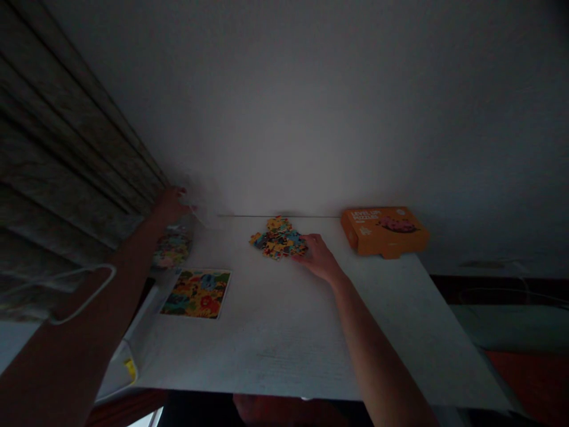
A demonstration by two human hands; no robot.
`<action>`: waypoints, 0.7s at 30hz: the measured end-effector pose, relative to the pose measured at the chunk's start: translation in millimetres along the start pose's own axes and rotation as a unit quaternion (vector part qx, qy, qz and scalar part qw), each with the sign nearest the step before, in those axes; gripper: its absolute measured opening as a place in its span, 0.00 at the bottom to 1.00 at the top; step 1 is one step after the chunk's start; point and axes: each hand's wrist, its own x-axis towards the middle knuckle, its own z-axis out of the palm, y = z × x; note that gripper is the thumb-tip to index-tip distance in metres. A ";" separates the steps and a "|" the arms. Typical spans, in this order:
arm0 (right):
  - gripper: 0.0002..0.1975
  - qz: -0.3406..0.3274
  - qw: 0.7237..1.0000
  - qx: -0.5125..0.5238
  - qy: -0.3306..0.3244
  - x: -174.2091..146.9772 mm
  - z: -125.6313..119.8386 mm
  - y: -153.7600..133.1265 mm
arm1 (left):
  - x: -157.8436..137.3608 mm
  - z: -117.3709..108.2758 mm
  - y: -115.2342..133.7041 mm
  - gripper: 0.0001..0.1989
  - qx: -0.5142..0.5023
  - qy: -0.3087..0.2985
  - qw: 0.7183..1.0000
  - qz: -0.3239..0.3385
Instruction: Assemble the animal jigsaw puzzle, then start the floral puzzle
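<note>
A loose heap of jigsaw puzzle pieces (279,242) lies at the back middle of the white table. My right hand (317,258) rests at the heap's right edge, thumb and fingers apart and touching the outer pieces. Far to the left, my left hand (171,203) is raised near the curtain, its fingers closed on what looks like a clear plastic bag (202,204), faint and blurred against the wall. Below that hand sits another clear bag of puzzle pieces (172,248). A square picture card (196,293) with jungle animals lies flat in front of it.
An orange puzzle box (386,231) stands at the table's back right, against the wall. Curtains (66,136) hang along the left side. A white cable loop (84,290) crosses near my left forearm. The white table (267,344) ends close to my body.
</note>
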 end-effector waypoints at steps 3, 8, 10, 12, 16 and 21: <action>0.28 0.000 1.000 -0.004 0.000 0.2 0.8 2.3 | 4.1 1.1 5.9 0.09 0.011 -0.088 0.994 -0.070; 0.30 0.011 1.000 -0.003 -0.008 0.5 0.3 2.3 | 7.2 14.2 14.3 0.18 0.013 -0.031 0.996 -0.079; 0.30 0.017 1.000 0.000 -0.008 0.5 -0.6 1.0 | 8.2 20.7 14.9 0.36 -0.011 0.063 0.995 -0.070; 0.30 0.022 1.000 0.000 -0.011 0.5 -1.5 -0.3 | 8.4 25.4 15.3 0.45 -0.030 0.125 0.990 -0.062; 0.30 0.025 1.000 0.003 -0.016 0.6 -2.4 -1.0 | 5.5 28.1 17.5 0.36 -0.006 0.126 0.987 -0.097; 0.30 0.021 1.000 0.000 -0.016 0.8 -2.9 -0.3 | 2.7 28.1 17.7 0.10 0.033 0.033 0.993 -0.110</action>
